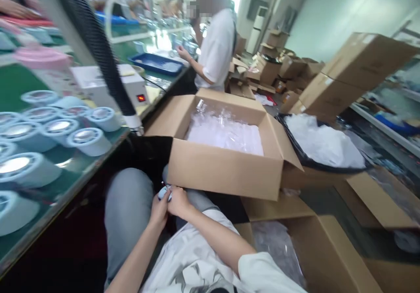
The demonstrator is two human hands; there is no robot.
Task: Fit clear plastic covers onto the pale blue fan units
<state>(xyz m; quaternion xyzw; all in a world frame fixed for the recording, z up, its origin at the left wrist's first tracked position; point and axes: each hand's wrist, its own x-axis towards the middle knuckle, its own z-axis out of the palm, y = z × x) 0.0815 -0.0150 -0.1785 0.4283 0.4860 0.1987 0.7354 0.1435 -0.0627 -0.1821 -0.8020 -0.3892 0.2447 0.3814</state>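
Note:
Between my knees, just in front of the open carton, both hands meet around a small light-blue part (163, 192) with thin wires or pins at its top. My left hand (159, 206) has its fingers closed on the part's left side. My right hand (179, 202) is closed against the right side, its fingertips at the part. What exactly the part is cannot be made out, as the fingers cover much of it. On the bench to the left stand several light-blue round housings (89, 140) with silvery discs in their tops.
An open carton (226, 168) of clear plastic pieces stands ahead of my knees; another carton (341, 245) is at lower right. A black hose (95, 52) slants over the bench edge near a white box (108, 87) with a red switch. A co-worker (218, 43) stands beyond.

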